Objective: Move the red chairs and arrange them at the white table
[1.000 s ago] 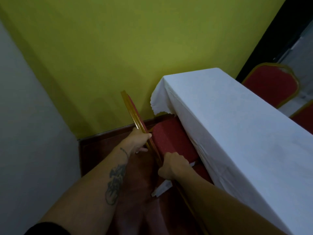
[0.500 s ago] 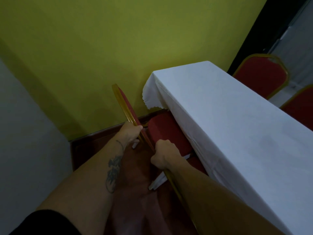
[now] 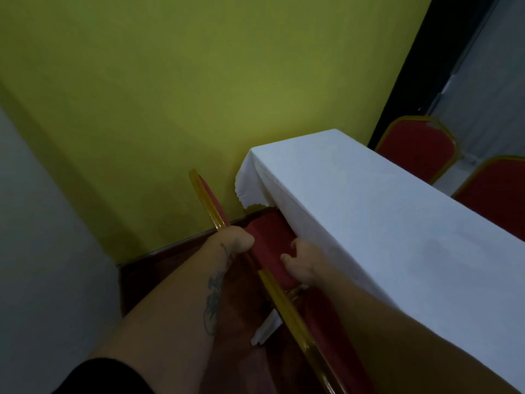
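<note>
The chair [image 3: 272,245] stands at the near-left end of the surface [image 3: 383,223], its red seat partly tucked under the white cloth and its gold-framed back running from the far left toward the near right. It looks like a banquet chair: a stiff metal frame with a padded seat and back, probably moderate in weight. The smooth frame could slip in a loose hold, so the top rail of the back is the sound place to take it; the soft cushion gives nothing firm to pull on.

The left hand [image 3: 234,240] is wrapped closed around that rail, forearm reaching in from the near left. The right hand [image 3: 301,264] lies on the seat cushion beside the hanging cloth, fingers loosely spread, its grip holding nothing. Two more chairs [image 3: 417,146] stand at the far right side.
</note>
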Action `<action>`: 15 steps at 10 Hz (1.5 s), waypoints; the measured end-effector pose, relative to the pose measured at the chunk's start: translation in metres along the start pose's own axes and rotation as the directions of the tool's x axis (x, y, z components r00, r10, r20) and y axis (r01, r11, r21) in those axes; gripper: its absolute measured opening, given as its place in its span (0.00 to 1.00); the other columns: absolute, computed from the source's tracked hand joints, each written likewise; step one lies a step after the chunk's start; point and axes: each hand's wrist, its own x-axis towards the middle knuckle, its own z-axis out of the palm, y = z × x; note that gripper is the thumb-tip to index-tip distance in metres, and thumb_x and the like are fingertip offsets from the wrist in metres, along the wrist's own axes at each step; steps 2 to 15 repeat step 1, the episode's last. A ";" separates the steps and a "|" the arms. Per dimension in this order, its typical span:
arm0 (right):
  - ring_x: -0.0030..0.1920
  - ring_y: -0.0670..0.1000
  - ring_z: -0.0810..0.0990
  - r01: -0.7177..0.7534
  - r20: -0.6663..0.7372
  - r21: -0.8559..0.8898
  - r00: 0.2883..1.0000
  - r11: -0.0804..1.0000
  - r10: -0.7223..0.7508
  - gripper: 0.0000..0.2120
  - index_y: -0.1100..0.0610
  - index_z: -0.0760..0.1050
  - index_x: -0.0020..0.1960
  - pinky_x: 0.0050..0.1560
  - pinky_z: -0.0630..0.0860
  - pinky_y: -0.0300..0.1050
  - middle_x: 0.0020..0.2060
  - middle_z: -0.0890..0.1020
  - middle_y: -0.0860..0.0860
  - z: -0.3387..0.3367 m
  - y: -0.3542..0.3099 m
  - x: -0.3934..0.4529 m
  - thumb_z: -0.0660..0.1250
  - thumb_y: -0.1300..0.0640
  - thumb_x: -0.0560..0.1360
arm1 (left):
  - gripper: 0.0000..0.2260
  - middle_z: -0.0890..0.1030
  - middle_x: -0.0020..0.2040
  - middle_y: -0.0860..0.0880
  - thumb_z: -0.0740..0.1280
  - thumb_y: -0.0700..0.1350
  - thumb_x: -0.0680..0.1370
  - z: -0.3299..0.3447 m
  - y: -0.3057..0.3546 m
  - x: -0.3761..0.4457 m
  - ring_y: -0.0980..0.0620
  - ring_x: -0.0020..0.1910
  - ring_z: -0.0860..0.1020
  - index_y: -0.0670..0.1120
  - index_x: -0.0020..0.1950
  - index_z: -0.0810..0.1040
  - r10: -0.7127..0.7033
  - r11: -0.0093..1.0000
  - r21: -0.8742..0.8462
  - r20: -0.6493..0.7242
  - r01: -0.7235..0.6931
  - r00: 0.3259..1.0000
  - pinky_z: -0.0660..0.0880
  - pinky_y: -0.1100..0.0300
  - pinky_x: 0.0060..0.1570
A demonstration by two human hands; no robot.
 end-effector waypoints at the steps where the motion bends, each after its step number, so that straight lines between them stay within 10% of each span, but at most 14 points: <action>1: 0.65 0.61 0.75 -0.044 -0.047 -0.024 0.998 0.999 0.043 0.28 0.59 0.67 0.74 0.62 0.73 0.50 0.69 0.74 0.61 -0.045 0.026 -0.008 0.61 0.45 0.79 | 0.12 0.72 0.32 0.45 0.61 0.40 0.76 -0.011 0.037 -0.021 0.48 0.28 0.71 0.42 0.32 0.70 0.076 0.996 0.060 -0.183 -0.066 0.980 0.68 0.62 0.26; 15: 0.65 0.61 0.75 -0.044 -0.047 -0.024 0.998 0.999 0.043 0.28 0.59 0.67 0.74 0.62 0.73 0.50 0.69 0.74 0.61 -0.045 0.026 -0.008 0.61 0.45 0.79 | 0.12 0.72 0.32 0.45 0.61 0.40 0.76 -0.011 0.037 -0.021 0.48 0.28 0.71 0.42 0.32 0.70 0.076 0.996 0.060 -0.183 -0.066 0.980 0.68 0.62 0.26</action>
